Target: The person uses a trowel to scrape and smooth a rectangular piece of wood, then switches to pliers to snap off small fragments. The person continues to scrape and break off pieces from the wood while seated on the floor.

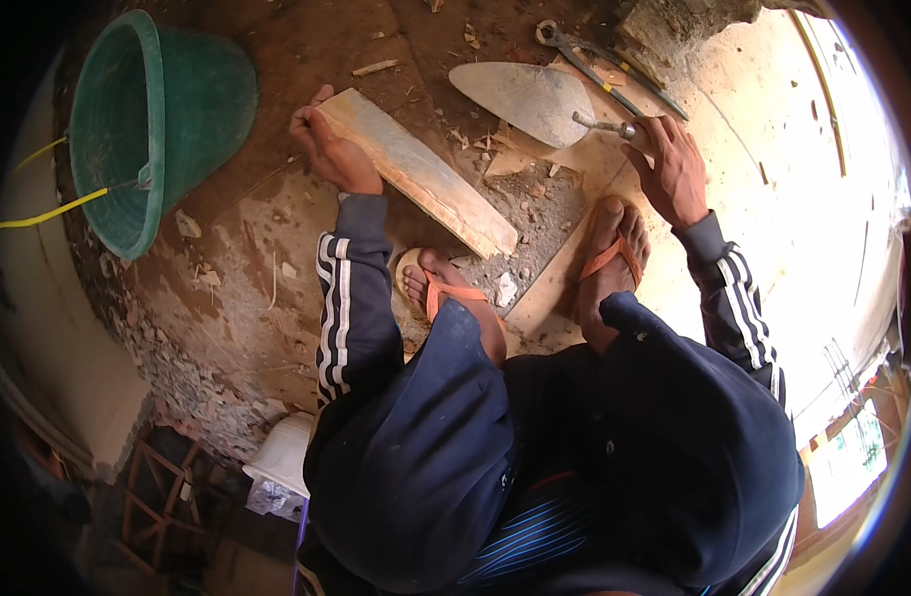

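My left hand (pixel 334 147) is wrapped round the far left end of a long, narrow strip of tile (pixel 425 181), grey on top with a rough, pale brown edge. The strip slants toward my left foot, its near end just above the rubble. In my right hand (pixel 674 169) is the handle of a trowel (pixel 523 99); its broad grey blade points left, low over the floor. My fingers hide most of the handle. Beyond the trowel lie pincers (pixel 614 72) with dark, yellow-marked handles, close to my right fingers.
A green bucket (pixel 202 94) lies tipped at the far left, with a yellow-sleeved handle. Grey rubble (pixel 540 214) is heaped between my sandalled feet. A concrete lump (pixel 674 30) sits at the back. Beside my left leg is a white helmet-like object (pixel 284 452).
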Available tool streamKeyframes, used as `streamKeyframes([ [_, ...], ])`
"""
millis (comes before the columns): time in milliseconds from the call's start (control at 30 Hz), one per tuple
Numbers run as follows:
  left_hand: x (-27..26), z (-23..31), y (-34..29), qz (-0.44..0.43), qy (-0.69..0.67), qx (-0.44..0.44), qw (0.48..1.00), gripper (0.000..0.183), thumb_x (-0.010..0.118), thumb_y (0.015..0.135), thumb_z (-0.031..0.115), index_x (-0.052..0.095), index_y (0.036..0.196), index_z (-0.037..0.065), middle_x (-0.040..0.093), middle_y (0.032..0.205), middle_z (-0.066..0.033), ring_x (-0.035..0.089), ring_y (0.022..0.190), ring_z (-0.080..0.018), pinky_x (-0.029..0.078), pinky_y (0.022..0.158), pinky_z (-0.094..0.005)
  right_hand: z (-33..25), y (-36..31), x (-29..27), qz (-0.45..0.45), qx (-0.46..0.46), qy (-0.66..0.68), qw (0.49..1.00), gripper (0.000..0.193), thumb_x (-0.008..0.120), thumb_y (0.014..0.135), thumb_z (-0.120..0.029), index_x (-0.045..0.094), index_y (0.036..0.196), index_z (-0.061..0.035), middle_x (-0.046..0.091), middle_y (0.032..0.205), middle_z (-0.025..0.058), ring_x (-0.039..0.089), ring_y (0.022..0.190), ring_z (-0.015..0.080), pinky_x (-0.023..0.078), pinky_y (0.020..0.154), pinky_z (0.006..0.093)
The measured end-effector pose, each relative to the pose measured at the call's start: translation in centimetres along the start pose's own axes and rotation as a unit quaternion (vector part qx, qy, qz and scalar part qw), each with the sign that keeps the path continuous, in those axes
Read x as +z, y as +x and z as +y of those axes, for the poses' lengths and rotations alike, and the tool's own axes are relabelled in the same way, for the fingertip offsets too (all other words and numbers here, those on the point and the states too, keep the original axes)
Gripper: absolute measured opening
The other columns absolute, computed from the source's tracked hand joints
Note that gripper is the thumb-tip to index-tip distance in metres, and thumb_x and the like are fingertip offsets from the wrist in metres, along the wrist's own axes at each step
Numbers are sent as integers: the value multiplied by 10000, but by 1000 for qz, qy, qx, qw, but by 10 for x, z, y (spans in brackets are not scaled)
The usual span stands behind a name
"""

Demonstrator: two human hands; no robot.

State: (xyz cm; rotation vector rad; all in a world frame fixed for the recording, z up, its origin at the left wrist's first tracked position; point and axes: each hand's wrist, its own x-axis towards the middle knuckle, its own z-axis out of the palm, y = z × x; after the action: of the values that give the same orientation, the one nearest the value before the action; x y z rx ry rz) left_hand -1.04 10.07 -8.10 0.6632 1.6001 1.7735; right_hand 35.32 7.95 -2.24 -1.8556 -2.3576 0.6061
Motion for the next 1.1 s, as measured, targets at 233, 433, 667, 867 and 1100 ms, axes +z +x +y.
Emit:
streamKeyframes([
  [233, 0, -6, 3, 12, 23, -42, 999, 367, 362, 1040, 317, 526, 1125, 0, 601, 1115, -131, 580, 977, -205, 475, 884, -334, -63, -7, -12, -164, 8, 420, 893, 268, 557, 953, -282, 535, 1038, -29, 535, 618, 85, 501, 494, 170, 425, 496, 363],
  [433, 12, -9, 1, 32, 9, -25, 999, 377, 376, 1041, 325, 567, 1081, 2, 593, 1039, -109, 584, 906, -181, 491, 813, -319, -118, -3, 35, -157, 14, 416, 895, 277, 583, 921, -274, 549, 950, -1, 527, 540, 189, 560, 500, 360, 437, 515, 431],
  [667, 12, -7, 0, 58, 110, 4, 992, 388, 393, 1032, 310, 590, 1081, -21, 607, 1054, -120, 585, 920, -194, 488, 825, -333, -128, 13, 24, -93, -20, 377, 921, 269, 607, 890, -244, 540, 958, 8, 535, 561, 241, 586, 562, 418, 454, 530, 444],
  [867, 20, -5, 2, 49, 134, -7, 990, 379, 402, 1028, 287, 588, 1075, -40, 623, 1035, -135, 590, 940, -223, 453, 884, -345, -132, 12, 22, -33, -19, 421, 906, 254, 594, 896, -238, 531, 979, -6, 554, 589, 227, 593, 559, 377, 472, 533, 443],
  [1100, 24, 0, -5, 55, 212, 25, 975, 394, 388, 1032, 282, 570, 1052, -66, 625, 1050, -149, 592, 944, -241, 448, 903, -334, -128, 20, 33, -127, 19, 287, 949, 177, 538, 939, -198, 537, 974, -25, 531, 534, 116, 564, 468, 213, 463, 477, 368],
])
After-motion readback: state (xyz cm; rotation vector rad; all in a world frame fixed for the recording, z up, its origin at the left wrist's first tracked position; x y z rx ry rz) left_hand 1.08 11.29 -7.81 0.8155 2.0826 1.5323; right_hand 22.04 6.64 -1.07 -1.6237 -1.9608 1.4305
